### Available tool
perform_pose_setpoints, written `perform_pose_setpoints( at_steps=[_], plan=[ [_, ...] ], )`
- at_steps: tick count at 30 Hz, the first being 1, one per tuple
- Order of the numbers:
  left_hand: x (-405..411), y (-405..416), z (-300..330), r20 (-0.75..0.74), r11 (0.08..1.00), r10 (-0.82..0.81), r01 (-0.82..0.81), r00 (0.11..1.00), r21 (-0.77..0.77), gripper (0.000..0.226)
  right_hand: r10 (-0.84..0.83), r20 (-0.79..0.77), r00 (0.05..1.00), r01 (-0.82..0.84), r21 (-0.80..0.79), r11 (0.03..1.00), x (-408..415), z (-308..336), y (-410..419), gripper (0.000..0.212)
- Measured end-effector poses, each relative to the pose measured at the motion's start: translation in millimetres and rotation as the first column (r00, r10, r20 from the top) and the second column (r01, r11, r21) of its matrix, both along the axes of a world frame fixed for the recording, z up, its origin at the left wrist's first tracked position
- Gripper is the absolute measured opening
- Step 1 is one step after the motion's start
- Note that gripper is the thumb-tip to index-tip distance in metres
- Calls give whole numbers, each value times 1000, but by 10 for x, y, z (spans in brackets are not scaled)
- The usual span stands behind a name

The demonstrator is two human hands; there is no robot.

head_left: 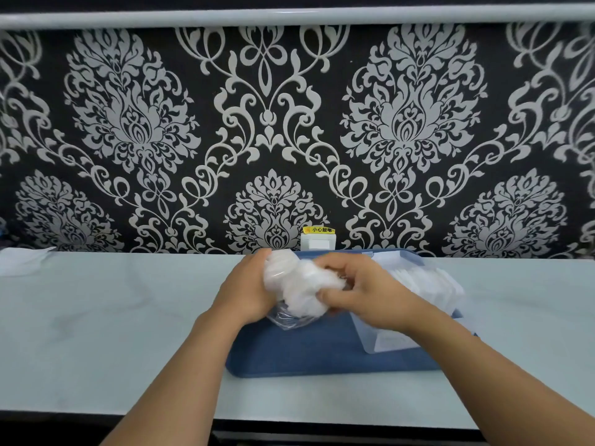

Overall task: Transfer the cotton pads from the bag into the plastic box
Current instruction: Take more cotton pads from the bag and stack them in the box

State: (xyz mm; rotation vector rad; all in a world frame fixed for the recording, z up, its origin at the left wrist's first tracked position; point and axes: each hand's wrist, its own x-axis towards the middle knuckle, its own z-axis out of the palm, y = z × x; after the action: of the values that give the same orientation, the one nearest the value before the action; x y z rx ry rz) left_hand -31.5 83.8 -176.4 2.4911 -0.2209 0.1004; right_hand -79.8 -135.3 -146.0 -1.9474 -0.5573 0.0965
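A clear plastic bag [291,317] of white cotton pads [302,284] hangs above a blue mat [289,352]. My left hand [244,291] grips the bag from the left. My right hand [363,291] pinches the bag's right end, fingers curled into the bunched plastic. To the right, on the mat, stands the clear plastic box [386,339]. White pads [428,281] lie stacked in it. My right wrist hides part of the box.
The mat lies on a pale countertop [112,333] against a black and white patterned wall. A white wall socket [318,243] with a yellow label sits behind the mat. Some white sheet [22,259] lies at the far left.
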Motion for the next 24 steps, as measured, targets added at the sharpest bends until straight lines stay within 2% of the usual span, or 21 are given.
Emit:
perform_pose_setpoints(
  at_steps=[2,4,5,6,7,9,10,11,13,15,17,19,22,24],
  plan=[
    [6,-29,11,-39,999,14,-13,999,33,43,-46,-142,989,80,242,967,-19,77,-130,26],
    [-48,-28,111,-125,995,15,-3,992,97,85,-37,-301,953,158,388,908,-15,105,-244,28],
    [-98,-52,198,-129,997,24,-14,991,78,100,-20,-363,932,189,437,879,-9,105,-317,35],
    [-153,-88,290,-78,999,31,-32,997,-9,102,0,-402,916,209,475,855,2,96,-382,44],
    [-240,-119,380,9,983,34,-31,999,-178,95,20,-424,905,220,508,833,20,93,-406,51],
    [-419,-349,533,131,826,18,59,991,-561,75,54,-428,902,229,581,781,16,105,-479,59],
    [-497,-505,578,122,731,-16,95,992,-676,66,65,-417,907,223,604,765,6,109,-497,60],
    [-558,-677,596,81,658,-63,103,995,-746,56,56,-400,915,216,601,769,3,103,-511,59],
    [-629,-1007,591,-68,571,-153,32,986,-820,33,-20,-346,938,208,515,832,-16,91,-548,53],
    [-665,-1202,606,-222,507,-242,-72,944,-859,32,-92,-272,958,201,405,892,-34,92,-588,40],
    [-650,-1285,592,-307,463,-325,-132,894,-876,33,-139,-186,973,197,348,916,-87,113,-647,32],
    [-632,-1314,562,-336,407,-400,-163,853,-899,33,-222,-118,968,247,287,925,-123,117,-680,38],
    [-594,-1394,521,-355,302,-474,-230,806,-925,36,-370,50,928,361,128,924,-134,68,-697,59],
    [-569,-1459,519,-373,223,-479,-301,795,-927,37,-380,59,923,374,89,923,-179,67,-703,77]
  ],
)
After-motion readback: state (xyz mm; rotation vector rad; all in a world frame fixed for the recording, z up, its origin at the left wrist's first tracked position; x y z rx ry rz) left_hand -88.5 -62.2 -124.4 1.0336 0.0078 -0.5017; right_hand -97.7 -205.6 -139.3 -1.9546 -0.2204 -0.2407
